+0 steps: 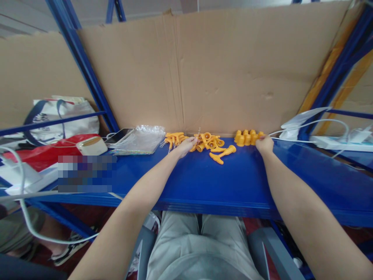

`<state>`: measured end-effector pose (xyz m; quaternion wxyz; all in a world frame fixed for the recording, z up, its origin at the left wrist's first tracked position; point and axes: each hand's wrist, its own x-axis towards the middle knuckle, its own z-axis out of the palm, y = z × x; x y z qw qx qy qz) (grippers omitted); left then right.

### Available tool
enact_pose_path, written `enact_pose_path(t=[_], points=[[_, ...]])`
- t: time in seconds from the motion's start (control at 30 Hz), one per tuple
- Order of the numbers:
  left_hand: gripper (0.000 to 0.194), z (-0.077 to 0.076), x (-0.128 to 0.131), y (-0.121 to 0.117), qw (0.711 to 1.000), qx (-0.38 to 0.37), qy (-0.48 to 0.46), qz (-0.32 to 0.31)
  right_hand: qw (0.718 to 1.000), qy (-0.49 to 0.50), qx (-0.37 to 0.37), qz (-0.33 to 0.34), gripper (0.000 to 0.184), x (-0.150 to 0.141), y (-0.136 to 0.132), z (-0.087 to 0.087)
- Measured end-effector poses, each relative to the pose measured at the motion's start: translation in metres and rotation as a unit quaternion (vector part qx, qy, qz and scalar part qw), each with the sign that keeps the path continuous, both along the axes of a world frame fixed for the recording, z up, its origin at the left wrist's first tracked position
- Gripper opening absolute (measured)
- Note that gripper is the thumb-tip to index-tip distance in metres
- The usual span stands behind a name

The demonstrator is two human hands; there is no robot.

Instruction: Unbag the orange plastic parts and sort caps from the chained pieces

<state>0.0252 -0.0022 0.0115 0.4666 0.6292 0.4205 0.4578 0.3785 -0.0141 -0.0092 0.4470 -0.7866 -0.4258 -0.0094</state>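
Observation:
My left hand (pixel 187 147) reaches into a heap of yellow T-shaped plastic handles (pixel 207 142) with hollow cup-like ends. Its fingers are closed at the heap's left side, by a yellow piece; the fingertips are partly hidden. More yellow handles (pixel 175 137) with thin metal chains lie just left of this hand. Two loose handles, one a T-shaped handle (pixel 223 154), rest in front of the heap. To the right, several yellow plastic cups (pixel 245 138) stand upside down in close rows. My right hand (pixel 264 144) is closed around a cup at their right end.
A blue shelf top (pixel 201 182) carries everything, with a cardboard panel (pixel 233 70) behind it. Clear plastic bags (pixel 142 142), a phone (pixel 121 135) and a red bag (pixel 67 146) lie left. White cables and a power strip (pixel 338 142) are right. Another person's leg shows lower left.

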Motion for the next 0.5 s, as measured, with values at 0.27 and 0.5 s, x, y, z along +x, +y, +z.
enact_pose_path(t=[0.27, 0.5], points=[[0.016, 0.002, 0.000, -0.001, 0.999, 0.020, 0.035, 0.017, 1.000, 0.001, -0.027, 0.012, 0.020, -0.023, -0.018, 0.012], [0.015, 0.013, -0.016, 0.009, 0.957, 0.187, 0.084, 0.205, 1.000, -0.014, -0.019, 0.003, 0.016, -0.021, -0.018, 0.012]])
